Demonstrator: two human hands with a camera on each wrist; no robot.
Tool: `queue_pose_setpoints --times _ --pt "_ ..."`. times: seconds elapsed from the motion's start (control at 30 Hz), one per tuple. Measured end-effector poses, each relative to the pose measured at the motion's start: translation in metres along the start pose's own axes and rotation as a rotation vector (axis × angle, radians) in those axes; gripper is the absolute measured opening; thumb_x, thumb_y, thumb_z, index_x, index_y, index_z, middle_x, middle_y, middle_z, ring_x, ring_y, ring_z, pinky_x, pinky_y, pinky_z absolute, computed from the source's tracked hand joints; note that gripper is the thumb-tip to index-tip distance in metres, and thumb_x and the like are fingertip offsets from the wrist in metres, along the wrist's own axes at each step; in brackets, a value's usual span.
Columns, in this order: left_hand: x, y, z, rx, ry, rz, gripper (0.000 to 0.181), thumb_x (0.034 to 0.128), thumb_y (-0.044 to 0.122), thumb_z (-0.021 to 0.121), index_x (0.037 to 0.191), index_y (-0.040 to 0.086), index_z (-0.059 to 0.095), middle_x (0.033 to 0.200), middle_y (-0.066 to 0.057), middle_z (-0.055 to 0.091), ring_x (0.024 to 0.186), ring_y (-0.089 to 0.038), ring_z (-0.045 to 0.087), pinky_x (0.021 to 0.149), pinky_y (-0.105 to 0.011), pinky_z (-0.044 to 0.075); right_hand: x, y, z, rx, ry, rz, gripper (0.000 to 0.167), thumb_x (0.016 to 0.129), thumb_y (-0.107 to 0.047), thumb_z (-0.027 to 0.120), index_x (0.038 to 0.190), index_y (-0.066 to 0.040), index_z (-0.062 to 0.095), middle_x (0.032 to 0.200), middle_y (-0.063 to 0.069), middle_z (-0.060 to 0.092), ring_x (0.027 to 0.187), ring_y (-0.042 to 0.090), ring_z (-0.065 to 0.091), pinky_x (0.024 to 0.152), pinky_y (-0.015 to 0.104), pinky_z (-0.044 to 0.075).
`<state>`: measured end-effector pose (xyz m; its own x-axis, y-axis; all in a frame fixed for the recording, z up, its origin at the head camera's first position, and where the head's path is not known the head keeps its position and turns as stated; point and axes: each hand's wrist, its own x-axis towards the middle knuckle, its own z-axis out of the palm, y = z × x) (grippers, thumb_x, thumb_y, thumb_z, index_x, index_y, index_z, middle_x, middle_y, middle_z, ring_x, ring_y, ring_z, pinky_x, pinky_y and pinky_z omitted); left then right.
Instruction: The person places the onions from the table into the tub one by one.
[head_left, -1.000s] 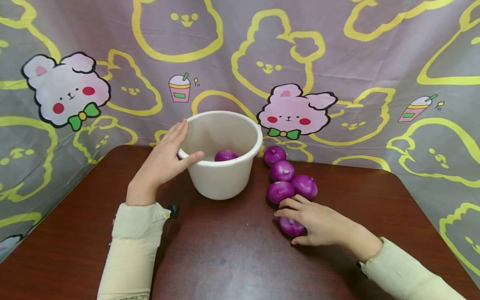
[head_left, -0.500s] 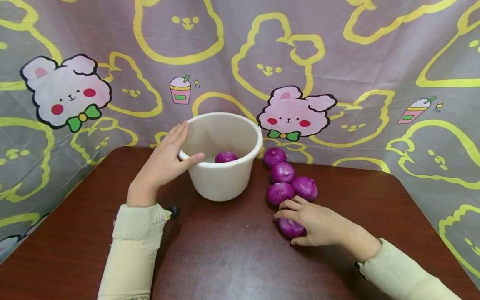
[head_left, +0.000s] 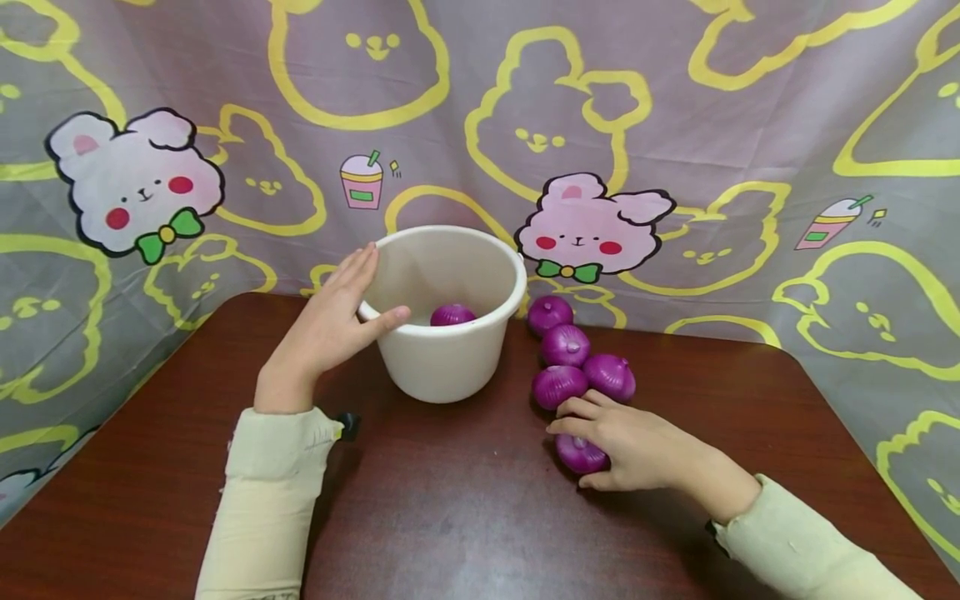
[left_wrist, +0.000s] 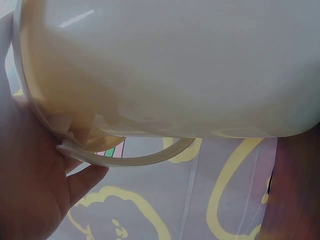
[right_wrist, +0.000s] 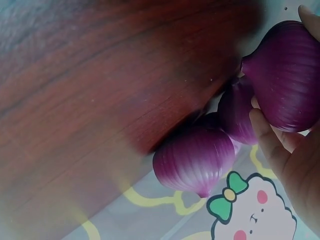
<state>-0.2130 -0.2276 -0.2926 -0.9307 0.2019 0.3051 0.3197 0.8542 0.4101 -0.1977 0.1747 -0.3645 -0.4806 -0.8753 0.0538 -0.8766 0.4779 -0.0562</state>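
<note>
My left hand [head_left: 322, 321] holds the rim of a white bucket [head_left: 438, 367], its thumb over the near left edge. In the left wrist view, the fingers lie near the bucket's handle [left_wrist: 145, 159]. One red onion [head_left: 452, 315] is partly visible inside the bucket. To the right, my right hand [head_left: 637, 442] grips another red onion [head_left: 579, 452], fingers on its far side and thumb on its near side. That held onion [right_wrist: 287, 77] fills the upper right of the right wrist view. Its underside is hidden in the head view.
Several more red onions [head_left: 561, 387] lie in a cluster on the brown table [head_left: 450, 517], just beyond my right hand and right of the bucket. A cartoon-patterned cloth [head_left: 705, 150] hangs behind the table's back edge.
My right hand and the onion in it have shifted very slightly left. The left hand and the bucket keep their places.
</note>
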Motion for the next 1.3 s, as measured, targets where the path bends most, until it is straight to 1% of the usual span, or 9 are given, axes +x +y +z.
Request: queue_pose_setpoints --times 0.2,0.5,0.9,1.13,1.3 --pt "0.001 0.001 -0.001 0.001 -0.003 -0.002 0.102 0.0900 0.072 0.049 0.159 0.008 0.012 0.168 -0.008 0.008 0.157 -0.029 0.005 0.126 -0.053 0.012 0.000 0.000 -0.003 0.006 -0.006 0.005 0.061 0.074 -0.040 0.085 0.127 -0.021 0.063 0.126 -0.005 0.057 0.119 0.021 0.049 0.097 0.040 0.054" --pt "0.000 0.001 0.000 -0.007 0.002 0.002 0.100 0.0906 0.070 0.050 0.159 0.007 0.013 0.168 -0.010 0.011 0.157 -0.028 0.005 0.126 -0.052 0.011 0.000 -0.002 -0.007 0.004 0.005 0.008 0.061 0.075 -0.042 0.084 0.128 -0.020 0.064 0.127 -0.005 0.057 0.119 0.021 0.049 0.095 0.039 0.055" --pt "0.001 0.001 -0.002 -0.006 -0.007 -0.002 0.101 0.0905 0.071 0.050 0.159 0.007 0.013 0.168 -0.007 0.009 0.157 -0.028 0.005 0.126 -0.052 0.011 0.004 -0.004 -0.016 0.023 0.010 0.020 0.061 0.076 -0.043 0.084 0.129 -0.019 0.063 0.130 -0.003 0.057 0.121 0.024 0.050 0.096 0.042 0.055" --pt "0.001 0.001 -0.002 -0.006 -0.013 -0.001 0.101 0.0903 0.071 0.049 0.159 0.007 0.012 0.168 -0.008 0.009 0.157 -0.028 0.005 0.126 -0.053 0.012 0.006 -0.006 -0.020 0.022 0.013 0.025 0.062 0.076 -0.042 0.084 0.129 -0.019 0.062 0.132 -0.001 0.057 0.122 0.029 0.051 0.097 0.046 0.054" --pt "0.002 0.001 -0.003 -0.005 -0.014 -0.003 0.101 0.0904 0.071 0.050 0.159 0.008 0.012 0.168 -0.008 0.009 0.157 -0.028 0.005 0.125 -0.054 0.012 0.006 -0.007 -0.026 0.024 0.024 0.029 0.062 0.076 -0.042 0.083 0.130 -0.019 0.063 0.134 0.000 0.056 0.124 0.029 0.051 0.097 0.048 0.054"
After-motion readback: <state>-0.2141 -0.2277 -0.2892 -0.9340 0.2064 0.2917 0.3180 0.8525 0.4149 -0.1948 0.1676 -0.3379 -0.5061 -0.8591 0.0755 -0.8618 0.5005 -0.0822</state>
